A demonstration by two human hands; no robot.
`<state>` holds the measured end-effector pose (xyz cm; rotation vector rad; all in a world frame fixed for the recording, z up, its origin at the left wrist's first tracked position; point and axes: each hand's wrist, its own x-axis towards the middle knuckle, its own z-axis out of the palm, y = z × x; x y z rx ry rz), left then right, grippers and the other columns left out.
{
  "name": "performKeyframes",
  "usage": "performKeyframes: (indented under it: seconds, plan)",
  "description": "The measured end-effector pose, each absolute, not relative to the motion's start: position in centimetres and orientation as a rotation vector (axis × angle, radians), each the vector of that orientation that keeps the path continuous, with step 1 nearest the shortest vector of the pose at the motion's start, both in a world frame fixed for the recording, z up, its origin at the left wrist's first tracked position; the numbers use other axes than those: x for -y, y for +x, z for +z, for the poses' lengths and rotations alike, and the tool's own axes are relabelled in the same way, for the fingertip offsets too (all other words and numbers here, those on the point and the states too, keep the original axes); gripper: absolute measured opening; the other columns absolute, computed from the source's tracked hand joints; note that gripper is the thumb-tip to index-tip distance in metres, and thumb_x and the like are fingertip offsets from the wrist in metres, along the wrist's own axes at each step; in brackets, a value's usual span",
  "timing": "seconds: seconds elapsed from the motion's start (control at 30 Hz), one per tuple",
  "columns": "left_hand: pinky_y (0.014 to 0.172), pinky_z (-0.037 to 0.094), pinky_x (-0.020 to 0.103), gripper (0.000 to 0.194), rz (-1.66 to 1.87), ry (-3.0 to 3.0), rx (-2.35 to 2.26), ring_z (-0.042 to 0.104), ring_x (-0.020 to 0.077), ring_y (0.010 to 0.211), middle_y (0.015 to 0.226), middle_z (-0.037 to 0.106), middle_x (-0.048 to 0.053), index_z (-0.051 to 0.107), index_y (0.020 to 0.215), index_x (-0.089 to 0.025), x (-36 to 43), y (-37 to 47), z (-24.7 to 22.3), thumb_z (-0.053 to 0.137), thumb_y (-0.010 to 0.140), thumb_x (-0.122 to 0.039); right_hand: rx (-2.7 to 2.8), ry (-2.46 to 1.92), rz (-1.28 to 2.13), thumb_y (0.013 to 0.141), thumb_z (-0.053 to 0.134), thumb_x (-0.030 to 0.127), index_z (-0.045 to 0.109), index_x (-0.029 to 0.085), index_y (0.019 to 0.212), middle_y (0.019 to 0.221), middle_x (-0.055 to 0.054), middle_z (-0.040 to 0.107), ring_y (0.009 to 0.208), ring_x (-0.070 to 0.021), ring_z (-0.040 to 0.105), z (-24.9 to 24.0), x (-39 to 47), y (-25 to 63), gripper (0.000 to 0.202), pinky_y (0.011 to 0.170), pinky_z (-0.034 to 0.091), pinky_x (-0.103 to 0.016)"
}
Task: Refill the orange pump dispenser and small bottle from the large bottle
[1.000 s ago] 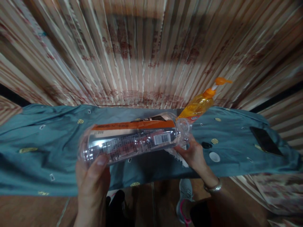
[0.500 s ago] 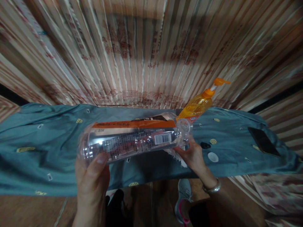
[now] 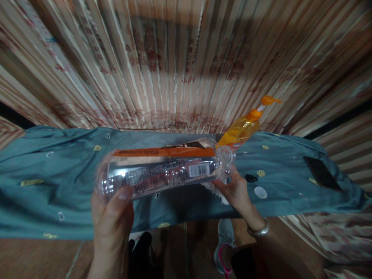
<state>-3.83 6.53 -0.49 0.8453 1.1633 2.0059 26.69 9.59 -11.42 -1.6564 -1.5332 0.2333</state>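
Observation:
A clear plastic bottle with an orange-and-white label and a barcode lies sideways in the air above the cloth-covered table. My left hand is closed around its base, thumb on the near side. At the uncapped neck on the right, my right hand presses against the bottle with its fingers mostly hidden behind it. A crumpled white tissue hangs out from under that hand. Just behind the neck stands an orange pump bottle of yellow liquid, its lower part hidden.
A teal patterned cloth covers the narrow table. On its right side lie a black round item, a white disc and a dark phone. Pleated curtain rises along the back edge.
Both hands and the plastic bottle keep nearly the same pose. The whole view has shifted only very slightly.

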Motion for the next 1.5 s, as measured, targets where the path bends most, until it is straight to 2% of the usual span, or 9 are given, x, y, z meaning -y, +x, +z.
performKeyframes:
  seconds: [0.2,0.37,0.6,0.8,0.97,1.13,1.27,1.37,1.5]
  plan:
    - [0.132,0.051,0.060,0.070,2.011,0.793,-1.168,0.072,0.0403,0.127,0.119,0.080,0.005,0.089,0.107,-0.030,-6.5,-3.8,-0.4,0.113,0.048,-0.058,1.536,-1.643,0.274,0.087,0.083,0.063,0.076,0.028,0.117,0.103,-0.013,0.093,0.091,-0.0408,0.091,-11.3,-9.5,26.7,0.047,0.078,0.074,-0.049]
    - [0.138,0.045,0.063,0.081,2.022,0.720,-1.181,0.070,0.0428,0.133,0.119,0.079,0.006,0.091,0.109,-0.028,-6.6,-3.8,-0.2,0.116,0.038,-0.057,1.566,-1.628,0.267,0.087,0.082,0.062,0.075,0.027,0.118,0.105,-0.013,0.093,0.094,-0.0412,0.091,-11.2,-9.3,26.8,0.047,0.080,0.074,-0.050]
    - [0.134,0.050,0.063,0.086,2.015,0.765,-1.182,0.073,0.0397,0.125,0.122,0.080,0.004,0.092,0.114,-0.032,-6.7,-4.2,-0.6,0.116,0.037,-0.062,1.583,-1.575,0.217,0.092,0.079,0.063,0.076,0.026,0.120,0.106,-0.013,0.093,0.093,-0.0391,0.091,-11.8,-9.4,26.9,0.046,0.078,0.074,-0.046]
    - [0.127,0.057,0.056,0.084,2.009,0.820,-1.163,0.074,0.0385,0.128,0.125,0.081,0.004,0.091,0.120,-0.034,-6.6,-4.5,-1.1,0.115,0.044,-0.061,1.569,-1.593,0.218,0.090,0.080,0.060,0.074,0.025,0.131,0.110,-0.014,0.094,0.094,-0.0405,0.091,-12.2,-9.4,26.9,0.054,0.078,0.073,-0.048]
    - [0.118,0.064,0.057,0.069,1.990,0.905,-1.172,0.076,0.0396,0.123,0.126,0.081,0.006,0.091,0.115,-0.035,-6.5,-4.5,-1.2,0.110,0.056,-0.065,1.543,-1.667,0.237,0.085,0.085,0.059,0.069,0.024,0.144,0.107,-0.013,0.094,0.090,-0.0414,0.091,-12.1,-9.4,26.9,0.070,0.073,0.072,-0.047]
    - [0.125,0.060,0.059,0.076,2.028,0.826,-1.170,0.075,0.0381,0.116,0.118,0.083,0.005,0.093,0.109,-0.031,-6.6,-4.0,-0.5,0.114,0.042,-0.062,1.573,-1.636,0.244,0.089,0.081,0.061,0.073,0.023,0.137,0.104,-0.014,0.093,0.088,-0.0397,0.091,-11.9,-9.4,26.9,0.062,0.073,0.071,-0.045]
    - [0.131,0.054,0.062,0.081,2.038,0.787,-1.179,0.074,0.0384,0.115,0.113,0.081,0.004,0.094,0.108,-0.032,-6.7,-3.8,-0.1,0.115,0.036,-0.062,1.582,-1.614,0.223,0.092,0.077,0.066,0.077,0.024,0.125,0.101,-0.014,0.092,0.085,-0.0390,0.091,-11.6,-9.4,26.8,0.053,0.073,0.071,-0.045]
    - [0.134,0.050,0.066,0.079,2.020,0.774,-1.201,0.073,0.0401,0.116,0.109,0.078,0.004,0.093,0.103,-0.032,-6.7,-3.9,0.1,0.115,0.034,-0.063,1.588,-1.615,0.221,0.093,0.076,0.068,0.077,0.025,0.122,0.100,-0.013,0.092,0.086,-0.0388,0.091,-11.6,-9.3,26.8,0.051,0.074,0.071,-0.045]
    - [0.136,0.047,0.069,0.078,2.010,0.810,-1.201,0.072,0.0434,0.123,0.116,0.079,0.006,0.093,0.105,-0.033,-6.6,-4.0,-0.1,0.114,0.037,-0.066,1.587,-1.627,0.217,0.093,0.076,0.070,0.076,0.025,0.122,0.099,-0.013,0.092,0.084,-0.0384,0.090,-11.6,-9.3,26.9,0.053,0.072,0.071,-0.044]
